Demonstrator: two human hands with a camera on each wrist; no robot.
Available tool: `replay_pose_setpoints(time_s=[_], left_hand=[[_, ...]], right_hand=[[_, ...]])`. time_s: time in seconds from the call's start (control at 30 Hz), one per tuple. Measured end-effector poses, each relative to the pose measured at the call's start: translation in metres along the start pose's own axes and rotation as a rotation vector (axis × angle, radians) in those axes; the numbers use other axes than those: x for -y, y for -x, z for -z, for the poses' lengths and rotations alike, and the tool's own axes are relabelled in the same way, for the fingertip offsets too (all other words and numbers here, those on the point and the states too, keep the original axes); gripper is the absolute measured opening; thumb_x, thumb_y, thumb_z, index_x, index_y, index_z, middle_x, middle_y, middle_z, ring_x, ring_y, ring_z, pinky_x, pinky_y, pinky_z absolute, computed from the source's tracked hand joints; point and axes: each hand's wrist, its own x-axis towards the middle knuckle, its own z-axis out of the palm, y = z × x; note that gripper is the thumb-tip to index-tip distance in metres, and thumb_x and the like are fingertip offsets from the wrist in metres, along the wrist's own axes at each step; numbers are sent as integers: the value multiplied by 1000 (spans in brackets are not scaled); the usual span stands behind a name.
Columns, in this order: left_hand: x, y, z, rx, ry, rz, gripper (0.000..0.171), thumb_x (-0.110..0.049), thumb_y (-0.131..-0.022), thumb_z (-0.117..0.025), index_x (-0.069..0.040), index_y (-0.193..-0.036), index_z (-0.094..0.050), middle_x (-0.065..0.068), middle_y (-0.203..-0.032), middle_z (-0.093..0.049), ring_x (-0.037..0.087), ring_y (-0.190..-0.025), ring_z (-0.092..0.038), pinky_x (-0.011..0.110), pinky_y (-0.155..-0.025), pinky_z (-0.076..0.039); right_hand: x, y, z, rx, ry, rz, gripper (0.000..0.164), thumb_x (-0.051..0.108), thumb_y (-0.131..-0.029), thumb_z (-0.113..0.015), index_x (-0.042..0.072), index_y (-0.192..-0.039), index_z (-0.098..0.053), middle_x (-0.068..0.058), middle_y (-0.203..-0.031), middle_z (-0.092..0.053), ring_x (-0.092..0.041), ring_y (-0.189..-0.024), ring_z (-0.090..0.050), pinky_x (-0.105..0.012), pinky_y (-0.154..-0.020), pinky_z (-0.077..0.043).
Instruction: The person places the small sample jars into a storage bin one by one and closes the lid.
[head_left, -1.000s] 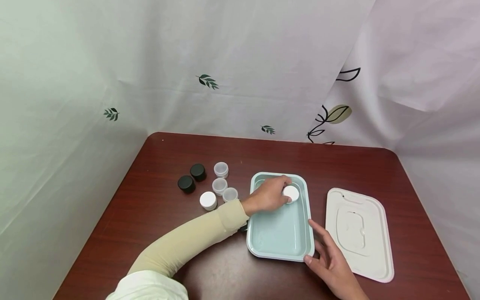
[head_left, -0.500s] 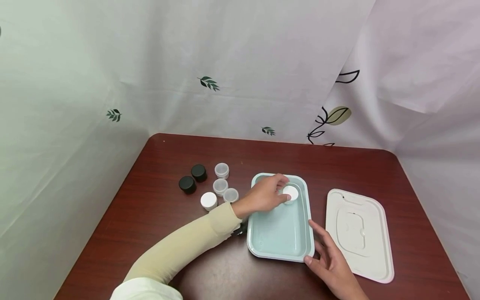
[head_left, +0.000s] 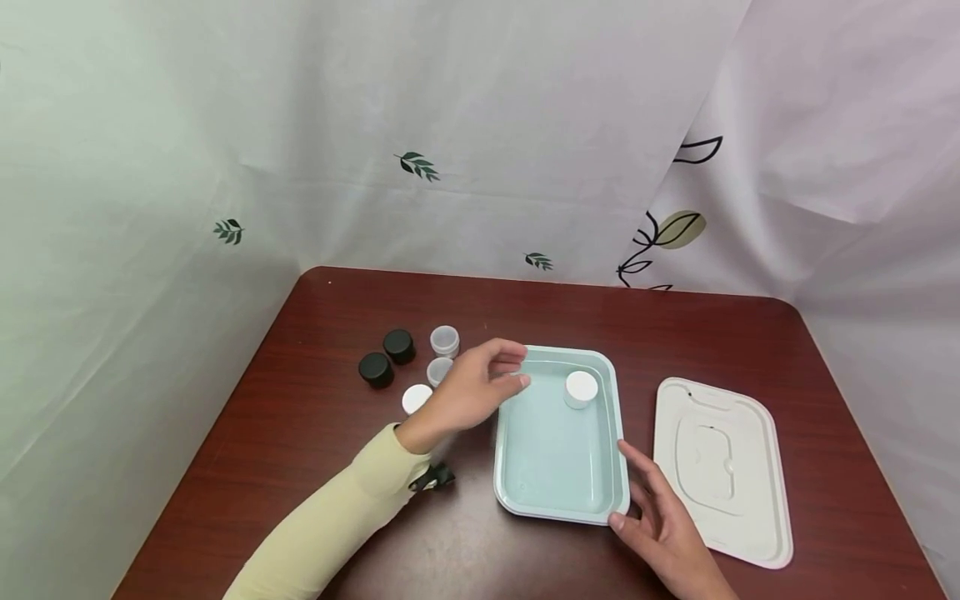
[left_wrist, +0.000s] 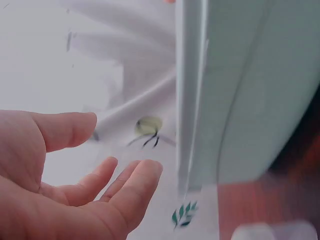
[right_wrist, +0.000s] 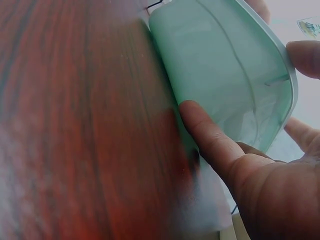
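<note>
A light blue-green plastic tub (head_left: pixel 558 467) stands on the table. Inside, toward its far right corner, sits a white-lidded round jar (head_left: pixel 581 389). My left hand (head_left: pixel 472 387) hovers at the tub's left rim, fingers loosely bent, with nothing between thumb and fingers. My right hand (head_left: pixel 663 525) touches the tub's near right corner, thumb and forefinger spread apart on the rim. From the right wrist view, one finger lies along the tub's outer wall (right_wrist: pixel 215 60). Left of the tub are clear-lidded jars (head_left: pixel 445 340) and a white-lidded jar (head_left: pixel 416 398), partly covered by my left hand.
Two black jars (head_left: pixel 387 358) stand farther left on the dark red-brown table (head_left: pixel 247 467). A white rectangular lid (head_left: pixel 723 475) lies right of the tub, beside my right hand. Pale patterned cloth (head_left: pixel 480 208) hangs behind the table and at its sides.
My left hand has let go of the white-lidded jar inside the tub and moved left, out to the rim. The right hand has stayed at the tub's corner.
</note>
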Motion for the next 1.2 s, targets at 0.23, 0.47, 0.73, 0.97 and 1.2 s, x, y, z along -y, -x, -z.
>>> replay_pose_setpoints(time_s=[0.23,0.47,0.73,0.97,1.2], left_hand=[[15,26,35,-112,82,40,42,-15,-98,-74,-10,-139,-64,12,-138,-68,33,-128,-68,39,-103,-58],[42,46,61,-192,141,65,49,-7,-97,-75,-1,-142,-59,25,-140,-64,40,-130,-65,22,-97,-56],[67,61,81,-321,166,110,51,0,-95,-74,3,-143,-56,29,-143,-61,43,-133,-61,14,-92,-54],[87,68,87,-358,172,146,53,-1,-95,-75,5,-144,-55,27,-146,-60,42,-136,-60,12,-91,-53],[105,74,82,-304,175,186,58,-4,-94,-78,2,-146,-54,24,-147,-59,38,-138,-59,12,-92,-52]], right_hand=[[1,-1,-1,3,10,0,84,-16,-99,-55,5,-169,-14,-27,-167,-29,-14,-145,-54,-36,-101,-59],[2,-1,0,0,4,1,83,-16,-99,-55,5,-168,-14,-23,-167,-31,-11,-145,-53,-36,-100,-59],[2,1,-1,5,2,5,83,-16,-99,-56,4,-168,-13,-25,-164,-35,-13,-144,-55,-33,-100,-59],[5,1,-2,3,0,2,82,-14,-100,-55,5,-168,-14,-20,-163,-39,-12,-143,-56,-32,-100,-59],[2,1,-2,0,-31,0,83,-16,-99,-55,4,-168,-13,-20,-166,-34,-13,-144,-55,-36,-101,-59]])
